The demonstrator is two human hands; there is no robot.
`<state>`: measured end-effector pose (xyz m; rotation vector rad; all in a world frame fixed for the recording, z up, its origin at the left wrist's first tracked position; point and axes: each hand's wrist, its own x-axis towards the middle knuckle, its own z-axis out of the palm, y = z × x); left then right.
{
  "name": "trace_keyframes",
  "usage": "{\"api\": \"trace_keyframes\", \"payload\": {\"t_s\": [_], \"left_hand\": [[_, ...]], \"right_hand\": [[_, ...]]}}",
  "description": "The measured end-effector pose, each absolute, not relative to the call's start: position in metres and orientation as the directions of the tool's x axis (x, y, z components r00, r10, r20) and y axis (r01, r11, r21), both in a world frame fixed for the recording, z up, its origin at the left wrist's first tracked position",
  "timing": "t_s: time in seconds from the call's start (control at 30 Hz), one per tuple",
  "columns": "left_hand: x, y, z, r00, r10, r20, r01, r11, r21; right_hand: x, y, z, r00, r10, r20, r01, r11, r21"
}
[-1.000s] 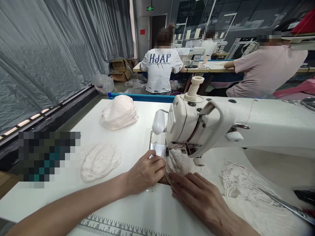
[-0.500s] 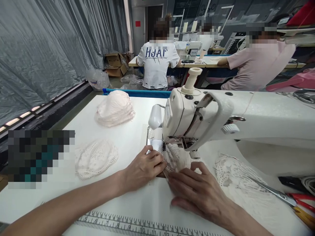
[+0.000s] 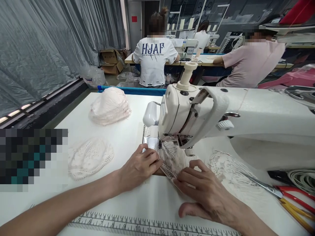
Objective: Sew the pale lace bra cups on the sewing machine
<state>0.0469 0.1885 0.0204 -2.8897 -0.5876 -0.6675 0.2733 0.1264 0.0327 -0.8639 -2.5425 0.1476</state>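
Note:
A piece of pale lace [image 3: 175,158] lies under the head of a white sewing machine [image 3: 169,114], its near edge running down toward my right hand. My left hand [image 3: 141,165] is closed, fingertips pinching the lace edge just in front of the needle area. The presser foot is mostly hidden behind these fingers. My right hand [image 3: 205,188] rests its bent fingertips on the lace edge, with the thumb spread apart from them over the white table [image 3: 137,200]. Another lace piece [image 3: 228,168] lies right of this hand.
Left on the table are a flat lace piece [image 3: 91,159] and a stack of pale cup-shaped pieces [image 3: 110,106]. Scissors [image 3: 283,196] with red and yellow handles lie at the right. A printed ruler scale [image 3: 137,226] runs along the front. Several people work at machines beyond.
The view has shifted slightly to the right. My right hand has slid back along the lace edge, showing more of it, and its thumb stands farther out. My left hand stays by the needle.

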Motion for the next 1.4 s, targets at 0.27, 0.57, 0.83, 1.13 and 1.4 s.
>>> {"api": "trace_keyframes", "payload": {"t_s": [0.27, 0.57, 0.83, 1.13, 1.4], "left_hand": [[0.047, 0.188, 0.022, 0.831, 0.338, 0.442, 0.399, -0.916, -0.050], [0.048, 0.188, 0.022, 0.826, 0.332, 0.456, 0.404, -0.912, -0.067], [0.048, 0.190, 0.021, 0.825, 0.342, 0.449, 0.409, -0.911, -0.057], [0.049, 0.204, 0.017, 0.814, 0.370, 0.448, 0.424, -0.905, -0.023], [0.047, 0.211, 0.017, 0.799, 0.365, 0.478, 0.438, -0.898, -0.046]], "right_hand": [[0.268, 0.127, 0.039, -0.733, 0.561, 0.384, 0.483, 0.828, -0.287], [0.265, 0.132, 0.038, -0.706, 0.526, 0.475, 0.504, 0.844, -0.186], [0.260, 0.142, 0.031, -0.652, 0.562, 0.508, 0.582, 0.801, -0.140], [0.263, 0.153, 0.024, -0.616, 0.610, 0.498, 0.680, 0.731, -0.056], [0.264, 0.152, 0.020, -0.666, 0.600, 0.444, 0.688, 0.724, 0.053]]}}
